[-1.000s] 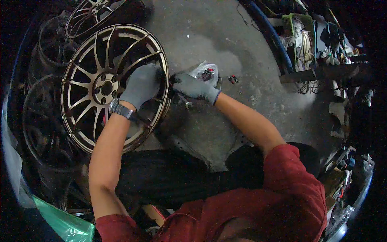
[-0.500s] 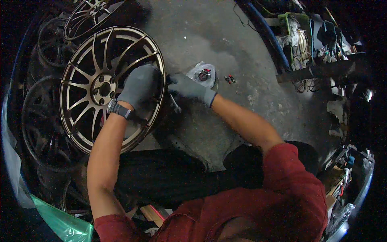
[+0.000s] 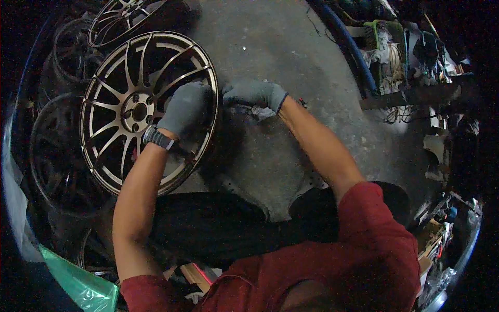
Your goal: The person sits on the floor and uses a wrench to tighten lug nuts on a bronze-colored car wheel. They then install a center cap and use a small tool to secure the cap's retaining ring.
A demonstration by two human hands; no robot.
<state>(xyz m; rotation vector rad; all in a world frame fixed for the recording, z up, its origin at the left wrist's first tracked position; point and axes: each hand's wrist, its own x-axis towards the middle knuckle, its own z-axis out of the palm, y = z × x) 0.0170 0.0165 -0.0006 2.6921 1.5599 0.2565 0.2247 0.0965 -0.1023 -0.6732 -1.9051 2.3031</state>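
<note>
A bronze wheel rim (image 3: pixel 139 88) with thin spokes stands tilted at the left, its hub toward me. My left hand (image 3: pixel 188 107), in a grey glove, reaches between the spokes by the rim's right edge. Its fingers are curled, and what they hold is hidden. Just outside that edge, my right hand (image 3: pixel 254 96), also gloved in grey, is closed. A wrench (image 3: pixel 236 109) lies along its underside, mostly covered by the hand. A crumpled clear plastic bag (image 3: pixel 264 112) shows partly below the right hand.
Dark wheels (image 3: pixel 62 156) stack at the far left, with another spoked rim (image 3: pixel 125 18) above. Small red and black parts (image 3: pixel 302 102) lie on the concrete floor (image 3: pixel 332 125). Green baskets (image 3: pixel 382 39) with cables and a dark beam (image 3: pixel 416 92) are at the right.
My right hand has moved up and slightly right, now covering much of the plastic bag. The wrench that hung below it has swung up toward the right. My left hand stays inside the rim.
</note>
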